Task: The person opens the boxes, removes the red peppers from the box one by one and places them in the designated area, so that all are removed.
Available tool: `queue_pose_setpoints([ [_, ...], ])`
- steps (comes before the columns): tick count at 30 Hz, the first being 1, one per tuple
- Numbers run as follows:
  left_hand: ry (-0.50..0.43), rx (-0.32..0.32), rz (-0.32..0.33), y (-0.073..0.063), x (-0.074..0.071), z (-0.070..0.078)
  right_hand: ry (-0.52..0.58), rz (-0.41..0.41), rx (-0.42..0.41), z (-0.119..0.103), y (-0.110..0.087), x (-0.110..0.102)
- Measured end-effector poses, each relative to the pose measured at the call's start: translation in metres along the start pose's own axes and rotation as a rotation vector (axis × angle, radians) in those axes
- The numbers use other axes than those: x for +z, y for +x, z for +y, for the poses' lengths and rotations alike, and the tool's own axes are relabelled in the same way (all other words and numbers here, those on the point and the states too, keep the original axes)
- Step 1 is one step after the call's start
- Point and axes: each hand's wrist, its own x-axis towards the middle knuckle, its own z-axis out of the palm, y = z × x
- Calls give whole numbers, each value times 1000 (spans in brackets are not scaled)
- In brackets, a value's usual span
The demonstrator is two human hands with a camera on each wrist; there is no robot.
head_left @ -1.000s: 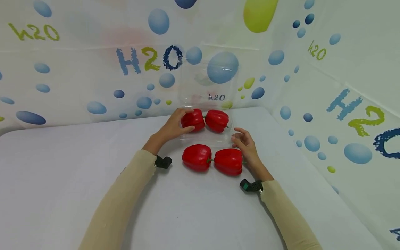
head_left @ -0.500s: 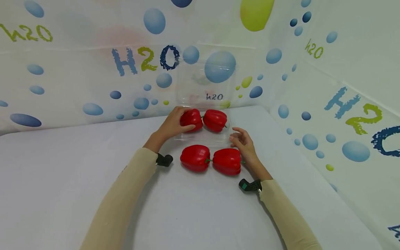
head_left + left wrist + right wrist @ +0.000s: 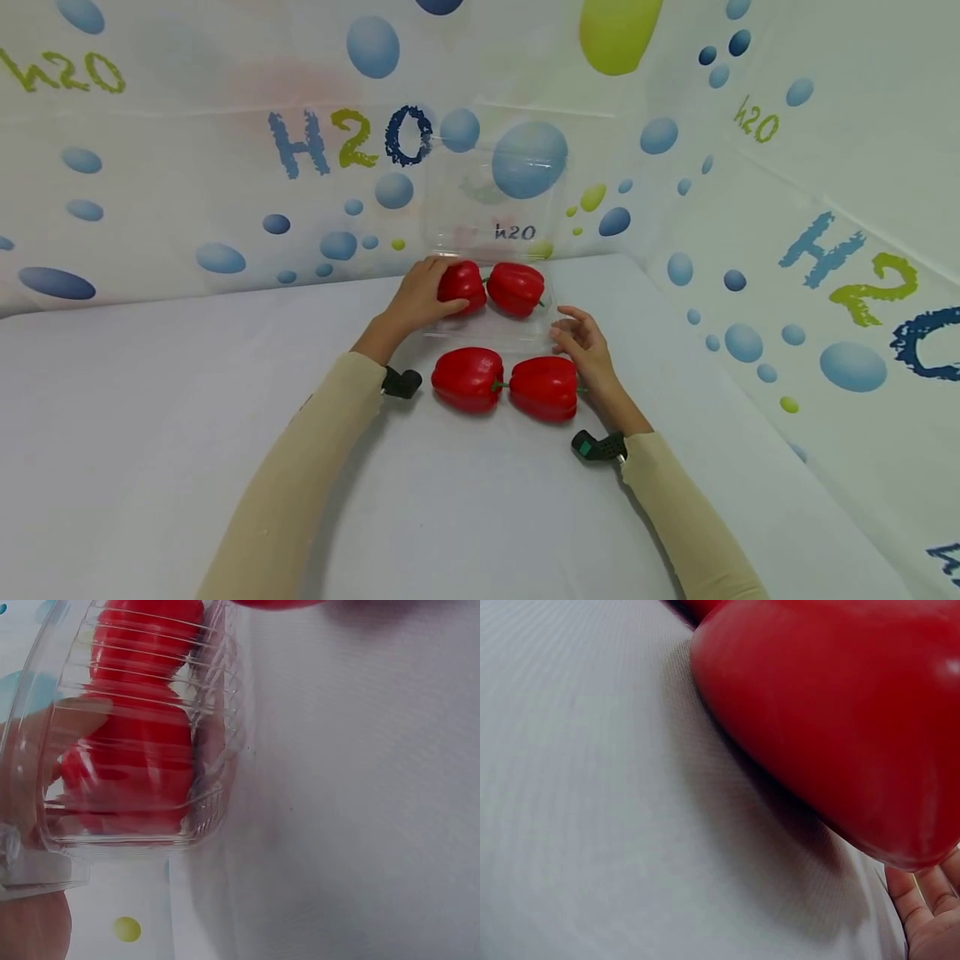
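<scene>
Two red bell peppers lie side by side in a clear plastic clamshell box (image 3: 498, 335), its lid (image 3: 461, 221) raised behind. My left hand (image 3: 420, 296) grips the left bell pepper (image 3: 463, 287) in the box, thumb along its front and fingers behind. In the left wrist view a digit (image 3: 86, 716) shows through the ridged wall against that pepper. The right bell pepper (image 3: 517, 290) lies untouched beside it. My right hand (image 3: 588, 343) is at the box's front right corner, fingers loosely bent and holding nothing.
Two more red bell peppers, a left one (image 3: 467, 380) and a right one (image 3: 543, 388), lie on the white tablecloth (image 3: 450, 517) before the box. The right pepper is close to my right wrist. A printed curtain (image 3: 187, 167) hangs behind the table.
The head view has shifted slightly. My left wrist has swung a little to the right, and the gripped pepper shows slightly less past the fingers. My right hand stays by the box corner.
</scene>
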Motion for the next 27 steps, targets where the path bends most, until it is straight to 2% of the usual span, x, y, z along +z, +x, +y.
queue_pose_setpoints([
  [12, 44, -14, 1, 0, 1, 2, -8, -18, 14, -1, 1, -1],
  [27, 40, 14, 61, -4, 5, 1, -12, -18, 3, 0, 1, -3],
])
